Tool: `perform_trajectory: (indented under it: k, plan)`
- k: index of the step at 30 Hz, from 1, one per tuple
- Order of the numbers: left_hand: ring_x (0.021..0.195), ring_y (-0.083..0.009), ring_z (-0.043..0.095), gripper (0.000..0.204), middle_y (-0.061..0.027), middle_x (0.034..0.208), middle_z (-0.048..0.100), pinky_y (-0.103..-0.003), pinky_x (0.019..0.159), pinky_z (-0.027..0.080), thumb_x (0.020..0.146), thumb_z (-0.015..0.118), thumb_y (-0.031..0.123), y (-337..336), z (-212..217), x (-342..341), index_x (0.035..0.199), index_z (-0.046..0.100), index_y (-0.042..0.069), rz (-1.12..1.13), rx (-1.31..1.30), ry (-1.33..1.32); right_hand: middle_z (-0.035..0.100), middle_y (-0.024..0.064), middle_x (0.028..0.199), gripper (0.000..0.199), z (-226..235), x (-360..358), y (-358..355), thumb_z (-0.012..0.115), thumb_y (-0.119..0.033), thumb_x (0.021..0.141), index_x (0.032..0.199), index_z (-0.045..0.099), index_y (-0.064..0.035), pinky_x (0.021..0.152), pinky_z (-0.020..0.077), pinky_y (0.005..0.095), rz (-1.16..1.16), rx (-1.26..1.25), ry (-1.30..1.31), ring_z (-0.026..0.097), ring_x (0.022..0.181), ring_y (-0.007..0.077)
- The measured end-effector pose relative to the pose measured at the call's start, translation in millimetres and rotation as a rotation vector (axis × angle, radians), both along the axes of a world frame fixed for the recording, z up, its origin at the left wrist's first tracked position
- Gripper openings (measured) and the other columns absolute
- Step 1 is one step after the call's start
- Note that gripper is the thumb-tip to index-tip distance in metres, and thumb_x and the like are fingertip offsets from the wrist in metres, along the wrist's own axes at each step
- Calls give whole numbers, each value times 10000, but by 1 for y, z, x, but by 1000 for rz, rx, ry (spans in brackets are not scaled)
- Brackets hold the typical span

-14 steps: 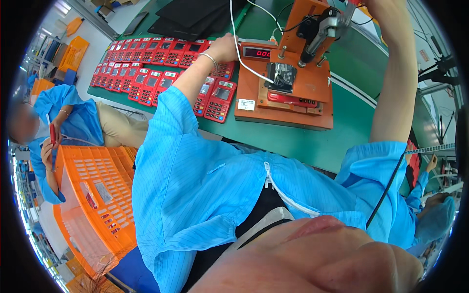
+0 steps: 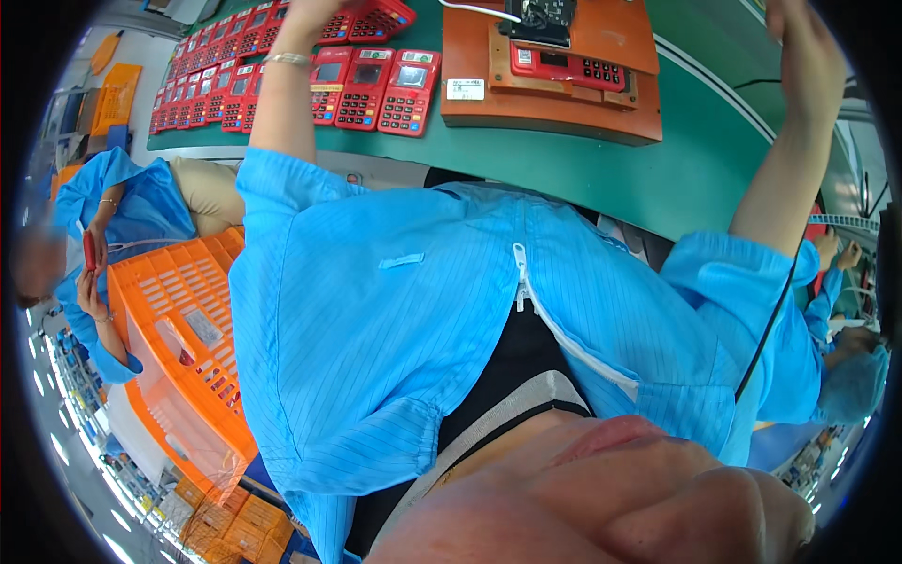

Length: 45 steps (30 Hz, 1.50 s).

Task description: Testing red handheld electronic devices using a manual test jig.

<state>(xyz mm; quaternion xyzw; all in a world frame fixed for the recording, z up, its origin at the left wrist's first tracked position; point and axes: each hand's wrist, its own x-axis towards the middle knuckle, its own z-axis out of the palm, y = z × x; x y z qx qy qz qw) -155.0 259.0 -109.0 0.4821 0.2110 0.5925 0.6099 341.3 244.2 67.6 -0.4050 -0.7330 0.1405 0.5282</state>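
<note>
My left hand (image 2: 316,9) is at the top edge, its fingers partly cut off. It appears closed on a tilted red payment terminal (image 2: 383,19), just above the front row. Below it three red terminals, one of them a near terminal (image 2: 410,92), lie face up on the green table. An orange fixture (image 2: 554,113) stands right of them, with another red terminal (image 2: 568,66) lying in its cradle under a black block (image 2: 545,21). My right hand (image 2: 803,28), cut by the upper edge, is away from the fixture; its thumb stands apart and nothing shows in it.
More red terminals (image 2: 202,94) fill the table's left side in rows. A white cable (image 2: 479,9) runs to the black block. An orange crate (image 2: 178,310) stands left of me, beside a seated person (image 2: 141,207) holding a red object. Another person (image 2: 850,376) is at far right.
The view has tilted, so table and fixture sit higher. My left hand has shifted left along the terminals. My right hand has come away from the fixture's lever toward the right.
</note>
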Motion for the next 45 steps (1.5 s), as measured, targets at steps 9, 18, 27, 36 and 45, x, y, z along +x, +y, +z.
perform_trajectory:
  k: [9, 18, 27, 36, 45]
  plan:
    - [796, -112, 636, 201, -26, 890, 667, -277, 649, 563, 864, 733, 146, -120, 2, 6, 1020, 640, 59, 742, -190, 503, 502, 176, 1347, 725, -175, 0, -39, 836, -389, 696, 1277, 583, -37, 995, 449, 403, 123, -257, -369, 531, 1170, 317]
    - [830, -42, 581, 149, 14, 930, 644, -208, 700, 480, 906, 688, 155, -197, -24, 119, 1021, 648, 70, 447, -361, 169, 567, 174, 1267, 889, -178, -28, -16, 903, -318, 597, 1309, 485, 11, 1032, 428, 396, 343, -459, -131, 543, 1197, 287]
    - [675, -49, 551, 218, 20, 791, 592, -208, 544, 479, 902, 683, 230, -183, -31, 132, 1021, 628, 56, 331, -276, 508, 589, 138, 1238, 864, -167, -28, -25, 910, -164, 600, 1306, 447, 20, 1023, 427, 358, 316, -626, -51, 568, 1153, 225]
    - [694, -184, 648, 221, -59, 777, 655, -342, 626, 525, 962, 584, 270, -36, -15, -54, 929, 633, 57, 682, -384, 212, 584, 137, 1237, 848, -163, -30, -25, 890, -96, 623, 1324, 424, 9, 1020, 431, 369, 361, -698, -40, 569, 1149, 237]
    - [854, -286, 672, 264, -136, 972, 659, -429, 732, 570, 948, 586, 241, 96, -42, -97, 1070, 580, 7, 577, -543, 59, 640, 89, 1185, 441, -131, 55, 34, 666, -128, 854, 1274, 578, -24, 903, 468, 308, 252, -684, -45, 599, 1113, 194]
